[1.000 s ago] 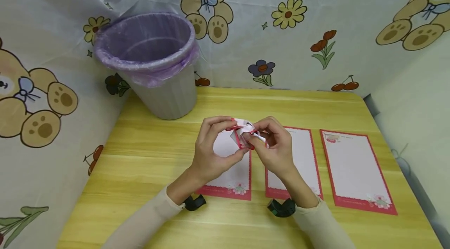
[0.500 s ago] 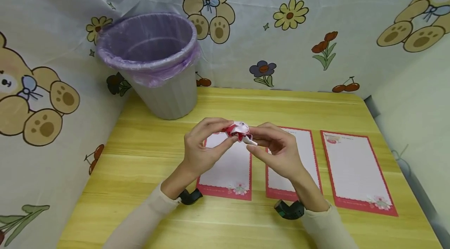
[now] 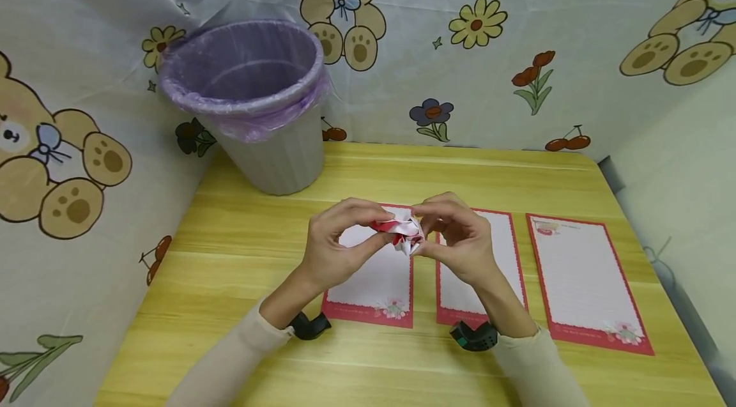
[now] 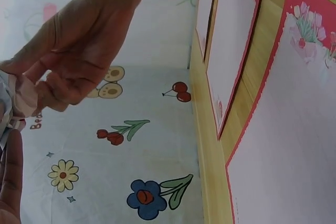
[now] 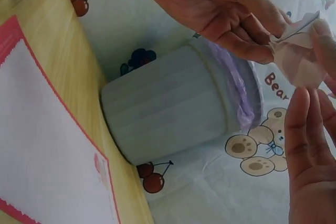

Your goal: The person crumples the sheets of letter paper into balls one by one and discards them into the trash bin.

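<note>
A crumpled ball of white and red paper (image 3: pixel 407 229) is held up between both hands above the sheets. My left hand (image 3: pixel 336 247) pinches its left side between thumb and fingers. On the other side, my right hand (image 3: pixel 464 241) pinches the ball with thumb and fingertips. In the right wrist view, the paper ball (image 5: pixel 300 64) has creased folds and a pointed corner, with the right hand's fingers (image 5: pixel 298 124) against its lower side. Only part of the paper ball (image 4: pixel 20 98) enters the left wrist view, at its left edge.
Three red-bordered letter sheets lie on the wooden table (image 3: pixel 247 356): a left sheet (image 3: pixel 374 285), a middle sheet (image 3: pixel 485 266) and a right sheet (image 3: pixel 586 276). A grey bin (image 3: pixel 282 158) with a purple liner stands at the back left. Bear-patterned cloth (image 3: pixel 397 4) walls the table.
The paper ball has been turned between the hands. The right hand loosened its hold half a second ago and now pinches the ball again. Both hands have shifted slightly.
</note>
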`<state>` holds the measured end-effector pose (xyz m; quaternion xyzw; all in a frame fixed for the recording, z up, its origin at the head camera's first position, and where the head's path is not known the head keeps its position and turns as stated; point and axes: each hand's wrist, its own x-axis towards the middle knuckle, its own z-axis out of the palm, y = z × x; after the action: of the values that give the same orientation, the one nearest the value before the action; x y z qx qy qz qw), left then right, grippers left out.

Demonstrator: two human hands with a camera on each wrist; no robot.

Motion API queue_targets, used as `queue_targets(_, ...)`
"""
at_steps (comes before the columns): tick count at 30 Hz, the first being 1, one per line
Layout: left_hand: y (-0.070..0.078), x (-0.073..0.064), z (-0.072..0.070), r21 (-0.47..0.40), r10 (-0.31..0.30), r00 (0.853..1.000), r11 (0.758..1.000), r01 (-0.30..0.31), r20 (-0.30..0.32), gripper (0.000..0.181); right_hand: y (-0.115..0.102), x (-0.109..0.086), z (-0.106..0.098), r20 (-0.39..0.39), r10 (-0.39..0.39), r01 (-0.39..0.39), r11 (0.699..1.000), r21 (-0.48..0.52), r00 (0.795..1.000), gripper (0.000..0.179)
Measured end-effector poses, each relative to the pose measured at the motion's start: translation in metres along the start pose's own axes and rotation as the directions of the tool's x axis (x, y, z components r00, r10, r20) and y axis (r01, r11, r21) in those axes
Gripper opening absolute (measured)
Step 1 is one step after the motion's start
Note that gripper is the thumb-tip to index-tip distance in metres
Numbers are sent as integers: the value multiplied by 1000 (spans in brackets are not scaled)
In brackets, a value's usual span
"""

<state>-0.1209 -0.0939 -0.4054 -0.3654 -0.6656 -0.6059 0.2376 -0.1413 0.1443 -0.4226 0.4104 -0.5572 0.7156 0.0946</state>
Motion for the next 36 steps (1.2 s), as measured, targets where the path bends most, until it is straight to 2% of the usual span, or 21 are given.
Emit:
queue_targets(4,0,-1,2,7,-8,1000,1000,8,14,32,0,-1,6,12,-5,6,998,-57,1000,44)
queue_targets(9,-2,-3,6,6,7,1000,1000,-7,-10,27,0,-2,14,-25,-40,36,991,-128,999,35)
queue_targets(15,-3,-4,6,-9,-3,999,1000,3,-39,25,0,2,18,-41,-84,79,991,-106,996,26)
queue_targets(19,-4,-5,5,10,-12,1000,1000,12,-26,20,1,3,18,-40,-115,111,988,-104,993,19)
queue_targets(22,-3,-6,4,25,-26,1000,999,26,-4,16,1,3,18,-46,-122,115,984,-135,991,18)
queue_targets(24,-4,-7,4,2,-54,998,999,54,14,16,1,3,18,-43,-121,112,978,-175,992,18)
queue_targets(27,-2,-7,6,-51,-117,993,992,119,28,23,-1,3,18,-19,-146,135,953,-270,989,18)
queue_targets(30,-1,-8,7,-89,-176,984,980,178,31,31,-4,4,19,16,-185,177,901,-396,983,19)
queue_targets(33,0,-8,5,-114,-204,978,972,207,44,32,-7,4,20,40,-211,203,852,-483,977,21)
queue_targets(36,1,-7,4,-153,-204,977,965,211,60,32,-9,4,22,43,-209,202,844,-496,977,22)
